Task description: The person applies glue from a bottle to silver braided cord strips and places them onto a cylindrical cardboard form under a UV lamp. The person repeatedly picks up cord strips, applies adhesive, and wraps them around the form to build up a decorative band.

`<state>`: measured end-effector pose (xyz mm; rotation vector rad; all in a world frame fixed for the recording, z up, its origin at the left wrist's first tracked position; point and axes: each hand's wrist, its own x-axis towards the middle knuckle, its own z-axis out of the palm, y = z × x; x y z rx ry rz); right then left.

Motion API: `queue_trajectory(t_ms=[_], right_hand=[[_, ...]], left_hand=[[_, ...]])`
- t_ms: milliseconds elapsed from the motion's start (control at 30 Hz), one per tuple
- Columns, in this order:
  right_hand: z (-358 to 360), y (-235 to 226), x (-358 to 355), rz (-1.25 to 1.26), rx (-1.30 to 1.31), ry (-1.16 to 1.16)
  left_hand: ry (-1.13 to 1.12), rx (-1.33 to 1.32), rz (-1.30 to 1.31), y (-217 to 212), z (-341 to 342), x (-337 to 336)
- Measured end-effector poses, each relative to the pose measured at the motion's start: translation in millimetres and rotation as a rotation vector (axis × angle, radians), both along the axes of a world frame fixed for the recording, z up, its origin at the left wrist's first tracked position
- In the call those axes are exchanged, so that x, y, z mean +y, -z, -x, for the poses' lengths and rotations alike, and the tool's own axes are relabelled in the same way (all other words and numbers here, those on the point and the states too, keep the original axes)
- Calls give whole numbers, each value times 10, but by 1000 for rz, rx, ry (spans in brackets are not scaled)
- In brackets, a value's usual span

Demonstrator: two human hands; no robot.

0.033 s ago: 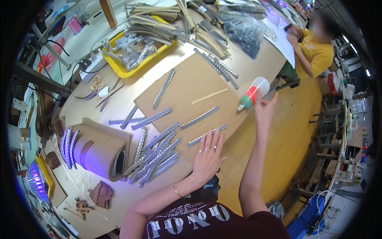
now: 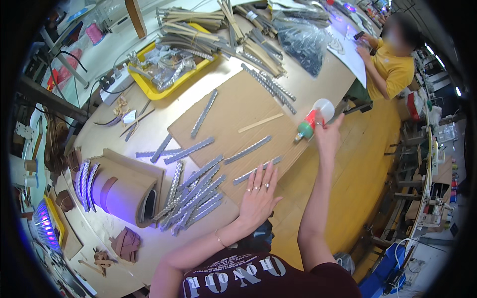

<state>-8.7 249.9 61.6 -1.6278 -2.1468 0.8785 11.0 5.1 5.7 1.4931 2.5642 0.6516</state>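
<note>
My left hand (image 2: pixel 258 197) lies open and flat at the near edge of a brown cardboard sheet (image 2: pixel 231 111). Its fingertips rest against a braided silver-grey strip (image 2: pixel 257 170). To the right, my right hand (image 2: pixel 328 139) has its fingers on a squeeze bottle (image 2: pixel 311 119) with a white base, red middle and green lower part. The bottle is tilted, its metal nozzle pointing down and left over the sheet's right edge. Another braided strip (image 2: pixel 247 150) lies just beyond my left hand. A thin pale strip (image 2: pixel 261 122) lies farther up the cardboard.
Left of my left hand is a pile of braided strips (image 2: pixel 198 198), beside a curved brown board form (image 2: pixel 124 191). A yellow tray (image 2: pixel 171 91) of odds and ends, bundled strips (image 2: pixel 191 25) and a plastic bag (image 2: pixel 302 42) fill the far side. A person (image 2: pixel 392 64) in yellow works at the far right.
My right hand and the bottle have shifted slightly left, and its fingers sit closer around the bottle. My left hand stays almost in place.
</note>
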Motion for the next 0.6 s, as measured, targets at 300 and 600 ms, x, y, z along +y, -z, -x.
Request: queue_trajectory(t_ms=[300,600], right_hand=[[-118,585,367,516,979,-51],[-687,453,-295,845,1467,-318]], left_hand=[[-13,4,186,-49,-3,-298],[-13,59,111,-38,51,-128]])
